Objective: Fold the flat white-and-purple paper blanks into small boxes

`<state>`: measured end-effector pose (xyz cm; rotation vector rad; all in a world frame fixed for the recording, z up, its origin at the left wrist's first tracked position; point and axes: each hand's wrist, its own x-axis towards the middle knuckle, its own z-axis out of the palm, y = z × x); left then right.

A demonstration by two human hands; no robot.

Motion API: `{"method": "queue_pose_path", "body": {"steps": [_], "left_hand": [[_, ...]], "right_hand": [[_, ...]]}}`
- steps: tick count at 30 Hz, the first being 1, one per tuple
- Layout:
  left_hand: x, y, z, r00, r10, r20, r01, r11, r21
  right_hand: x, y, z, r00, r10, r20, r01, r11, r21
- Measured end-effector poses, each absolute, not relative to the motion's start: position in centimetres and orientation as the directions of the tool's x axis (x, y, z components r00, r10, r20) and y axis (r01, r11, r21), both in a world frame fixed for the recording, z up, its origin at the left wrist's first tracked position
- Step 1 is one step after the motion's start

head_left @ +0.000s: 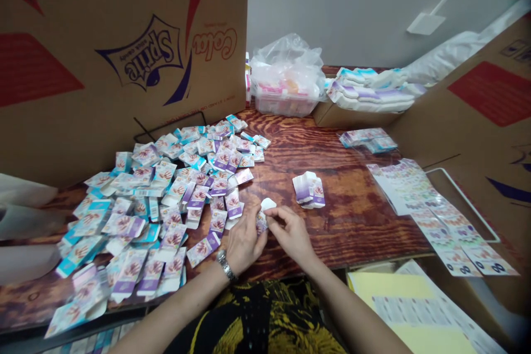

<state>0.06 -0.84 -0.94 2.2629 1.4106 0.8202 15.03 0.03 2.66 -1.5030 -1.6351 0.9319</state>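
My left hand [245, 237], with a metal watch on its wrist, is closed around a small printed carton [262, 220] near the table's front edge. The carton's white end flap sticks up at the top. The fingers of my right hand [289, 230] are pinched together at that flap, touching the carton. Just beyond my right hand lies a neat stack of flat purple and white cartons [309, 190]. To the left of my hands spreads a large loose heap of small cartons [166, 199], purple or blue with white, several of them with raised flaps.
Large brown cardboard boxes [124, 5] stand at the left and right [489, 138]. At the back are a plastic tub in a clear bag [286, 83] and a tray of flat cartons [369, 91]. Printed sticker sheets [440, 215] lie at the right; yellow papers [398, 293] sit below the edge.
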Motion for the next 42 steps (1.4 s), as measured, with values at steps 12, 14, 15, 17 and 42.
{"method": "queue_pose_path", "body": {"steps": [12, 14, 15, 17, 42], "left_hand": [[-2.9, 0.9, 0.6, 0.336, 0.880, 0.335, 0.870, -0.426, 0.248], [-3.8, 1.4, 0.9, 0.283, 0.884, 0.373, 0.921, -0.359, 0.152], [-4.1, 1.5, 0.9, 0.271, 0.881, 0.388, 0.931, -0.343, 0.128], [-4.3, 1.5, 0.7, 0.286, 0.868, 0.406, 0.927, -0.358, 0.111], [0.6, -1.2, -7.0, 0.494, 0.836, 0.238, 0.758, -0.548, 0.354]], "right_hand": [[16.8, 0.0, 0.1, -0.154, 0.988, 0.033, 0.634, 0.124, -0.763], [17.5, 0.6, -1.3, -0.146, 0.988, 0.040, 0.792, 0.141, -0.595], [17.6, 0.7, -1.8, -0.155, 0.987, 0.031, 0.852, 0.149, -0.501], [17.4, 0.7, -2.8, -0.170, 0.985, -0.003, 0.924, 0.158, -0.348], [15.4, 0.8, -2.7, -0.190, 0.980, 0.062, 0.888, 0.198, -0.414]]}}
